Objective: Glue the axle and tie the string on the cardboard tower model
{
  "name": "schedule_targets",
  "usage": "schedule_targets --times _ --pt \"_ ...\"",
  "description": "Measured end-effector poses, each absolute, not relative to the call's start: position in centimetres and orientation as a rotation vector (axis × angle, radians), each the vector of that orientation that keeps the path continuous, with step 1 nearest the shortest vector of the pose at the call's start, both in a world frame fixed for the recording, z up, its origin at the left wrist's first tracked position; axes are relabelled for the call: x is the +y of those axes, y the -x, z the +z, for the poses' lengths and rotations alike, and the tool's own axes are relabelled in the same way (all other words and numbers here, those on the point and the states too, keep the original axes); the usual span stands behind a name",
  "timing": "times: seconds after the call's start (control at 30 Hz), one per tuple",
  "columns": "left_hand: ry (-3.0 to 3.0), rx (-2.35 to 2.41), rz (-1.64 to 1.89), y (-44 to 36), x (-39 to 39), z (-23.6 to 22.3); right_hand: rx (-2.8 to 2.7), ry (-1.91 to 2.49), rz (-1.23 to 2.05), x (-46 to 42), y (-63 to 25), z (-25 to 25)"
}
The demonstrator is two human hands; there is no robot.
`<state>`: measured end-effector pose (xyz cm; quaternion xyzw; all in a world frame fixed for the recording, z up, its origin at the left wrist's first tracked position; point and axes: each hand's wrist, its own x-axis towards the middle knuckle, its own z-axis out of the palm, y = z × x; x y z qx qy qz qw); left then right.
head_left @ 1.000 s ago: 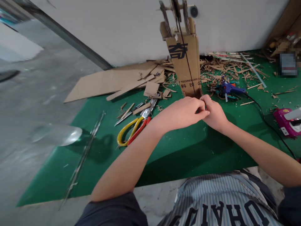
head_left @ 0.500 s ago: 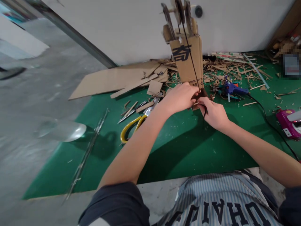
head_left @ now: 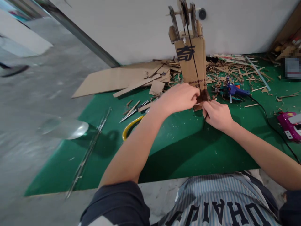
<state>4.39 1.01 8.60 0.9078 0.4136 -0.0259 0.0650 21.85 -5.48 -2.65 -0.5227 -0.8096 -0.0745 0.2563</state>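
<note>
Clear rounded container and thin clear strips at left on green tabletop, then yellow-handled scissors partly under left arm. Left hand at base of tall brown cardboard tower, fingers curled by its black cord, grip can't be told; right hand just beside, fingers pinched on cord's lower end. Blue glue gun, magenta device farther right.
</note>
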Motion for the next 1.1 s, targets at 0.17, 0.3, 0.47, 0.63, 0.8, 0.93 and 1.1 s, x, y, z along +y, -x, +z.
schedule_targets --times 0.17,0.3,0.47,0.63,0.8,0.93,1.1 --pt "-2.254 1.516 0.819 0.3 4.3 10.3 -2.265 1.341 -0.206 -5.9 -21.9 -2.2" --pt "-2.159 1.232 0.888 0.3 7.6 6.8 -2.240 1.327 -0.202 -5.9 -22.0 -2.3" --pt "-2.479 1.169 0.461 -1.5 8.7 3.1 -2.154 1.327 -0.158 -5.7 -22.1 -2.6" --pt "-2.579 1.163 0.306 -1.9 7.0 4.3 -2.087 1.343 -0.032 -5.6 -22.1 -3.3" --pt "-2.552 1.315 0.251 -2.4 6.0 5.2 -2.088 1.266 -0.019 -5.7 -22.0 -3.7" --pt "-2.562 1.320 0.217 -2.4 6.0 5.2 -2.069 1.184 -0.040 -5.7 -22.1 -3.5" --pt "-2.548 1.347 0.216 -2.7 5.8 5.3 -2.029 1.211 -0.005 -5.7 -22.2 -3.4"
